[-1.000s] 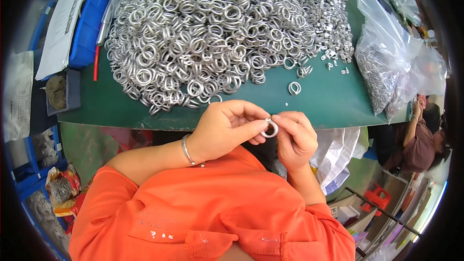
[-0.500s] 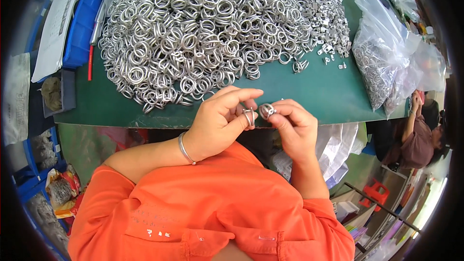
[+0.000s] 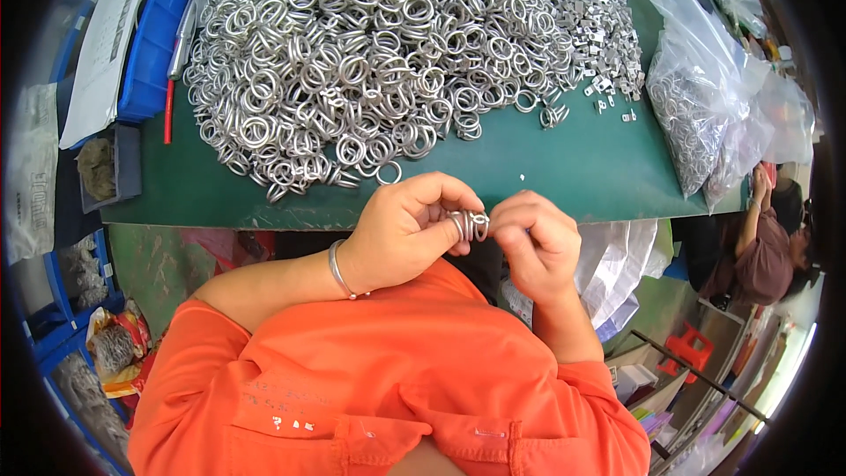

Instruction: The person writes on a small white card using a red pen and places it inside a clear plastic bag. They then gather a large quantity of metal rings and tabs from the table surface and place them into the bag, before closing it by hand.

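My left hand (image 3: pixel 397 231), with a bangle at its wrist, is closed around several silvery metal rings (image 3: pixel 468 225) just above the table's near edge. The rings stand side by side between thumb and fingers. Close to their right side is my right hand (image 3: pixel 539 249), its fingers curled and its thumb bent in. What those fingers hold, if anything, is hidden. A large heap of the same kind of rings (image 3: pixel 352 70) covers the far part of the green table (image 3: pixel 564 154), and a single loose ring (image 3: pixel 389 173) lies near my left hand.
Small metal clips (image 3: pixel 608 44) are piled at the far right, beside a clear plastic bag (image 3: pixel 692 123) of metal parts. At left are a blue bin (image 3: pixel 159 44), a red pen (image 3: pixel 168 113) and a small grey tray (image 3: pixel 123 167). Another person (image 3: pixel 765 256) sits at far right.
The rings that were in my right fingers now sit together with those in my left hand. My right thumb and fingers have curled in more, and the view has shifted slightly.
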The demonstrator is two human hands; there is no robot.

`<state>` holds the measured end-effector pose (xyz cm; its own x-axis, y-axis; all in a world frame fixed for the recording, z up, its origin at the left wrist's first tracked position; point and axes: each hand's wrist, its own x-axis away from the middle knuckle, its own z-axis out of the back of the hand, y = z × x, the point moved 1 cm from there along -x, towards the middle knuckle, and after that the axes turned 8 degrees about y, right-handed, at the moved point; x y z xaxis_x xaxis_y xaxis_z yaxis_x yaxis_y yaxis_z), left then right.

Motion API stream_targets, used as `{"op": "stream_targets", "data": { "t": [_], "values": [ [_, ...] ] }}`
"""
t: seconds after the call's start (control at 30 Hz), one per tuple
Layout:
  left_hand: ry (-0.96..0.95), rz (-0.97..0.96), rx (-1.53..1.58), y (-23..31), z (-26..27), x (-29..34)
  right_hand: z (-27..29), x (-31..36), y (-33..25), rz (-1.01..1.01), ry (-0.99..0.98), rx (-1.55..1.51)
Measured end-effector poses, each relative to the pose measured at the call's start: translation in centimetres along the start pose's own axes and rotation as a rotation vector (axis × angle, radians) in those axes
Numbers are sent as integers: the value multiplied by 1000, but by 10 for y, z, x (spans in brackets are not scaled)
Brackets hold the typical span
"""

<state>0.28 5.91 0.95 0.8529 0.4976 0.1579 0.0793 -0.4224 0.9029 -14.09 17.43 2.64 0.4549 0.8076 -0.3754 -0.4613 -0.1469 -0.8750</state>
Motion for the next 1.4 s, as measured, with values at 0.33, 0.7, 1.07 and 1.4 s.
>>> {"op": "stream_targets", "data": {
  "t": [0.33, 0.7, 1.07, 1.4],
  "values": [
    [35, 47, 77, -5, 3, 4, -20, -37, 30, 160, 79, 491],
    [138, -95, -220, 0, 6, 0, -5, 1, 16, -348, 20, -495],
    [119, -507, -532, 11, 5, 2, -6, 5, 9, -414, -79, -481],
    [144, -311, -313, -2, 10, 6, -19, -45, 31, 173, 28, 480]
  ]
}}
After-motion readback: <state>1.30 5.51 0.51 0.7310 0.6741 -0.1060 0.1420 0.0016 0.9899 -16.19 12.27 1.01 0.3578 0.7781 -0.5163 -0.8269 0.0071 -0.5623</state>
